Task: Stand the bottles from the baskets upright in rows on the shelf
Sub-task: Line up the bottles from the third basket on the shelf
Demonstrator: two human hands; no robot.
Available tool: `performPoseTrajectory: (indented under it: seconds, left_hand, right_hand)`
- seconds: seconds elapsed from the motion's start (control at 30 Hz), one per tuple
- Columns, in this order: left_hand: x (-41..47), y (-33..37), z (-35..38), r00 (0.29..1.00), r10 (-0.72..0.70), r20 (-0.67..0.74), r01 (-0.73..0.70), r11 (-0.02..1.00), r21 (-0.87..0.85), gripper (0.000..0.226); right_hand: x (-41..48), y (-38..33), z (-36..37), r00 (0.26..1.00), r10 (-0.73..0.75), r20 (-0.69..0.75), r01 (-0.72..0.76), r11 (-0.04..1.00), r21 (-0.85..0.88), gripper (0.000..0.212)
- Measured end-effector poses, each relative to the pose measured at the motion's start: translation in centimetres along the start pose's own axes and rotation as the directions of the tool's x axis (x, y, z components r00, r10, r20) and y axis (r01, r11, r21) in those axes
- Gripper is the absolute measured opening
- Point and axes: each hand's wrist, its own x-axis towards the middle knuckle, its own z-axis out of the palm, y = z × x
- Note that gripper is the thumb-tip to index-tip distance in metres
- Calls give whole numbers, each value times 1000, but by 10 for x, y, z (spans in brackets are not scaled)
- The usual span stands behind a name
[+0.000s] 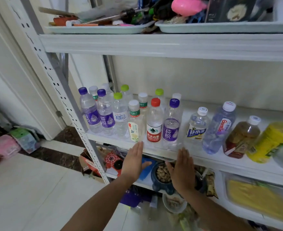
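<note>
Head view: at your far left a pink bag (pixel 4 147) lies on the floor beside the white metal shelf (pixel 220 162). On the middle board the bottles stand upright in rows. The front row begins with two purple-capped water bottles (pixel 87 114), then a green-capped bottle (pixel 120 114) with a blue label, a white-capped bottle with a flower label (pixel 135 125), a red-capped Nongfu Spring bottle (pixel 154 124) and a third purple-capped bottle (pixel 171 125). More white- and green-capped bottles stand behind these. Your left hand (pixel 134 159) is flat, fingers straight and together, holding nothing, its tips at the shelf's front edge just below the flower-label bottle; whether they touch it cannot be told. Your right hand (pixel 182 170) is flat and empty too, palm facing the left one, tips below the third purple-capped bottle. Under your hands, on the lower board, sits a blue bowl of peanuts (pixel 162 174). Further right stand a white-capped bottle with a blue-and-yellow label (pixel 196 129), a bluish Ganten bottle (pixel 219 129), a brown bottle (pixel 242 135) and a yellow bottle (pixel 272 139).
</note>
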Motion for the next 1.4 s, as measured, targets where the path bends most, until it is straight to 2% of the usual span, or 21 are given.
performPoseTrajectory:
  seconds: [0.07,0.17,0.3,0.37,0.47,0.57,0.63,0.7,0.77,0.83,0.87,0.97,1.07,1.2,1.3,1.4]
  left_hand:
    - [-17,-7,-3,997,-27,76,11,977,212,98]
    - [-44,-5,-6,984,-128,126,77,935,346,102]
    - [-99,15,-9,954,-297,49,258,889,378,98]
    - [-138,31,-7,908,-419,18,389,857,339,98]
    - [-205,53,-3,809,-586,-40,565,757,329,98]
    - [-284,73,-5,666,-741,-87,721,608,332,95]
    - [-342,90,-10,545,-830,-120,810,484,332,93]
    - [-403,107,-17,409,-898,-166,882,342,323,92]
    - [-462,126,-25,268,-942,-203,937,205,283,92]
    - [-517,147,-32,126,-966,-228,971,73,228,93]
    - [-543,159,-33,62,-968,-242,979,12,204,93]
    - [-613,195,-32,-93,-955,-283,981,-136,136,94]
    - [-671,230,-25,-203,-938,-279,967,-237,94,92]
    - [-735,253,-17,-279,-925,-258,948,-309,83,93]
    - [-776,255,-20,-276,-932,-236,952,-299,66,92]
    - [-811,244,-25,-256,-938,-232,956,-281,81,92]
  right_hand:
    - [-9,12,3,993,-109,51,113,990,-83,82]
    - [-17,18,4,953,-238,189,265,955,-131,85]
    - [-25,20,-8,875,-386,293,431,897,-104,91]
    - [-37,22,-14,813,-484,323,533,842,-81,95]
    - [-63,18,-22,681,-626,380,688,725,-40,95]
    - [-104,2,-20,542,-716,440,785,618,40,95]
    - [-142,-12,-21,438,-765,472,830,546,116,97]
    - [-186,-31,-33,339,-830,444,878,448,167,106]
    - [-232,-48,-48,173,-877,449,927,299,226,112]
    - [-279,-62,-64,39,-903,427,938,180,296,99]
    - [-303,-69,-70,-17,-911,411,936,130,327,100]
    - [-372,-83,-86,-168,-911,378,918,-4,397,131]
    - [-434,-89,-102,-291,-889,354,885,-110,453,137]
    - [-503,-92,-113,-346,-874,340,863,-155,481,136]
    - [-544,-95,-119,-351,-870,345,858,-152,490,133]
    - [-579,-102,-121,-318,-880,353,868,-120,482,126]
